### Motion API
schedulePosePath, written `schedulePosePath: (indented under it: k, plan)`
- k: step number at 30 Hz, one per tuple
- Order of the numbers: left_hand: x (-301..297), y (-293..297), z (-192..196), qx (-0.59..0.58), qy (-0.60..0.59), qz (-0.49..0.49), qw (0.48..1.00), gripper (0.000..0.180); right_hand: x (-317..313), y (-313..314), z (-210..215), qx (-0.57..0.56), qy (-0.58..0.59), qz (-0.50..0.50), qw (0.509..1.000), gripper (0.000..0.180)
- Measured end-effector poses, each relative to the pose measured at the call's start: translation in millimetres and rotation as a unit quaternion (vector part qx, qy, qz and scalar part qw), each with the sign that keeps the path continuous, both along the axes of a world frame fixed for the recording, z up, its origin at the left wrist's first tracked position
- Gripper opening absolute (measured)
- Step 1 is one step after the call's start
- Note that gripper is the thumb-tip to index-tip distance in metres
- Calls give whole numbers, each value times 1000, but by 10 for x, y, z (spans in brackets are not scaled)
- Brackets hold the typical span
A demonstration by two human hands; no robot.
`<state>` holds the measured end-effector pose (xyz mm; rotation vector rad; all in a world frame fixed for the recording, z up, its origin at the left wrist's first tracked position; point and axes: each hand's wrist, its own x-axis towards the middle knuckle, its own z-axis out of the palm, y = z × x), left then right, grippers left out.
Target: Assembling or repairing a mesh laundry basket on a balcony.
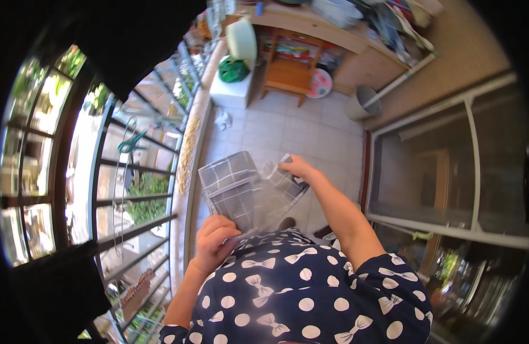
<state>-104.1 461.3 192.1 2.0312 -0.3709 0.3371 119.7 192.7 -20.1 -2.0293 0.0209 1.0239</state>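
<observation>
A grey fabric piece with a white check pattern [227, 166] hangs between my two hands in front of my body. It has a dark mesh panel [231, 205] on its left part and a see-through section [267, 200] in the middle. My left hand [216, 238] is closed on its lower left edge, close to my shirt. Farther off and to the right, my right hand [298, 166] pinches its upper right corner, where the fabric is folded and creased. The exact kind of fabric item cannot be made out.
Window bars [135, 200] and a ledge [188, 155] run along my left. Ahead stand a wooden chair [290, 74], a white box [231, 92] with a green bag, and a cluttered desk [310, 26]. A grey bin [365, 103] and framed glass panels [425, 166] are on the right.
</observation>
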Motion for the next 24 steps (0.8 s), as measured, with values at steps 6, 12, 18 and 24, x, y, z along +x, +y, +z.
schedulePosePath:
  k: [6, 12, 18, 24]
  plan:
    - [-110, -439, -818, 198, 15, -31, 980, 18, -296, -1491, 869, 328, -184, -416, 828, 22]
    - [72, -1111, -1269, 256, 87, -22, 962, 29, -1214, -2509, 1660, 198, -380, -401, 810, 26]
    - [847, -1997, -764, 4, 121, 36, 992, 32, -1916, -3235, 2101, -13, -578, -299, 759, 29]
    - [1229, -3531, -213, 108, -47, -196, 974, 44, -2450, -3523, 2422, -37, -617, -303, 725, 31]
